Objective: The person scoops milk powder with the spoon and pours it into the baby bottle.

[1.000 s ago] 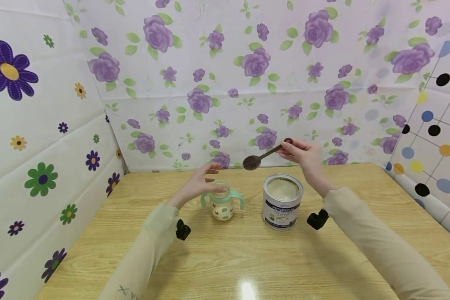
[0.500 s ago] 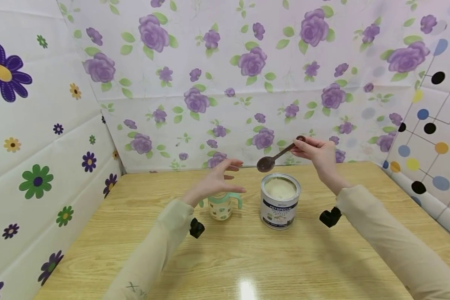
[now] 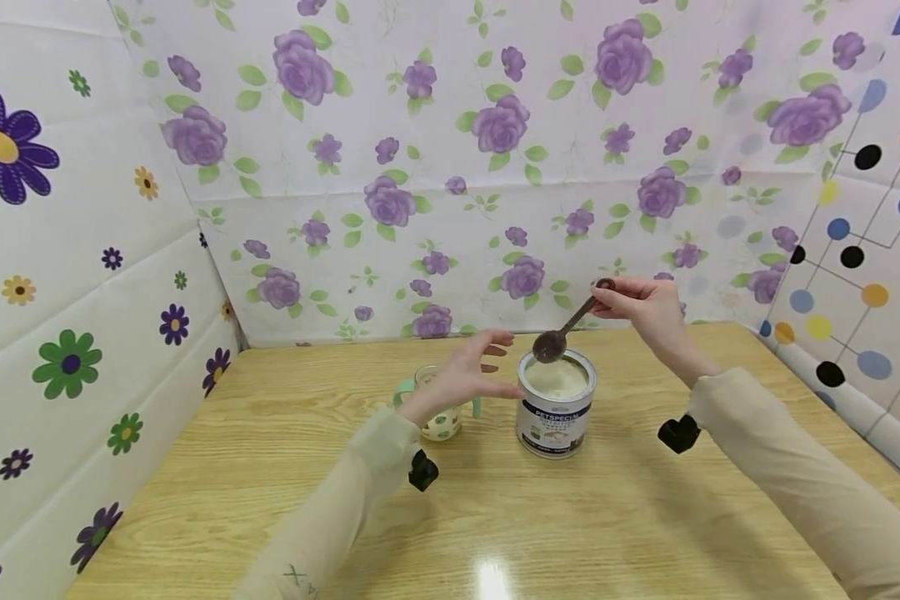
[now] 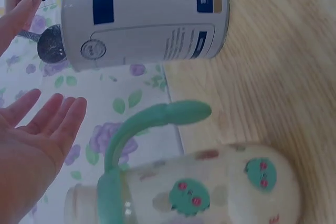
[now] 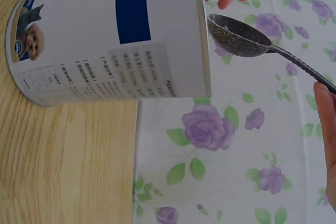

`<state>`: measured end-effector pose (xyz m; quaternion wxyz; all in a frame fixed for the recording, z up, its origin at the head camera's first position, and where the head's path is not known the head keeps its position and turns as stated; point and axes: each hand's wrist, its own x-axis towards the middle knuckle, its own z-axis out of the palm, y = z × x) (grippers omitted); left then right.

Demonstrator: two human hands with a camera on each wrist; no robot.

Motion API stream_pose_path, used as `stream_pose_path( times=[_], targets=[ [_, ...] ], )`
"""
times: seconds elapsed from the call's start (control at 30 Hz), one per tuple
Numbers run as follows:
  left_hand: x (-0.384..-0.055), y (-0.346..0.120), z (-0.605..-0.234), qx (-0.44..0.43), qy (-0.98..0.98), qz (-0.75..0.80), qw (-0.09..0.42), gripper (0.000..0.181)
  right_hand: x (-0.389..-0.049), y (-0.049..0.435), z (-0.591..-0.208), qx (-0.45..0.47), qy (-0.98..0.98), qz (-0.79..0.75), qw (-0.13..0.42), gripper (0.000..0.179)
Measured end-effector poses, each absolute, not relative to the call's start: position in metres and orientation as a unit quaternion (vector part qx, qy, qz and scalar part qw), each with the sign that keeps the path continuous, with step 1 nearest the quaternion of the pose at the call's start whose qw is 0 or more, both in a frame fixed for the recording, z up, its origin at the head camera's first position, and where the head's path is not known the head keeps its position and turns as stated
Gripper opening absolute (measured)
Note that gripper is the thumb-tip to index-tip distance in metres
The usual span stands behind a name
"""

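My right hand [image 3: 645, 315] pinches the handle end of a dark brown spoon [image 3: 550, 346], whose bowl hangs just over the mouth of an open can of pale powder [image 3: 557, 421]. Fingers spread and holding nothing, my left hand [image 3: 471, 375] reaches to the can's left rim; whether it touches is unclear in the head view, but the left wrist view shows it apart. Behind that hand stands a baby bottle [image 4: 189, 195] without a lid, with mint-green handles [image 4: 152, 121] and pale contents low inside. In the right wrist view the spoon's bowl [image 5: 239, 38] has a speckled coating of powder.
Can and bottle stand side by side on a light wooden table [image 3: 307, 500]. A floral cloth wall [image 3: 390, 250] rises behind the table's back edge, with patterned sheets at left and right. A black wrist camera [image 3: 678, 433] hangs below each sleeve.
My left hand has moved right from the bottle to the can's rim. My right hand has shifted right, and the spoon has gone from beside the can down to over its opening.
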<state>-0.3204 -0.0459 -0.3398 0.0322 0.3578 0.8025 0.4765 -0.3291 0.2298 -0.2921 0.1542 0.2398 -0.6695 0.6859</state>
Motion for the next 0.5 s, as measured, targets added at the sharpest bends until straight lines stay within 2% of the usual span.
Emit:
stream_pose_path(
  times=[0.33,0.5],
  targets=[
    [-0.322,-0.024,-0.353,0.338,0.81,0.478,0.021,0.079,-0.33,0.234,-0.296,0.236,-0.733,0.626,0.126,0.023],
    [-0.321,-0.016,-0.362,0.319,0.813,0.487,0.021,0.087,-0.328,0.234,-0.299,0.219,-0.755,0.607,0.115,0.028]
  ],
)
